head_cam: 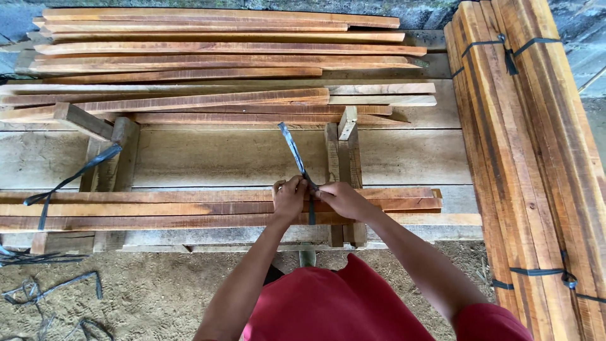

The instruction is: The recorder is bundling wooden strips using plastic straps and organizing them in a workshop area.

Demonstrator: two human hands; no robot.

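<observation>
A small bundle of long reddish wooden slats (pixel 158 208) lies across the near edge of a plank workbench (pixel 240 158). A dark plastic strap (pixel 294 151) wraps around the bundle near its right part, and its free end sticks up and away from me. My left hand (pixel 289 199) and my right hand (pixel 338 199) sit side by side on top of the bundle, both pinching the strap where it crosses the slats. A second dark strap (pixel 69 180) circles the bundle's left part.
Loose slats (pixel 214 63) are piled at the far side of the bench. A tall strapped stack of slats (pixel 524 158) stands at the right. Short wooden blocks (pixel 344 158) lie under the bundle. Strap scraps (pixel 57 290) litter the sandy ground at lower left.
</observation>
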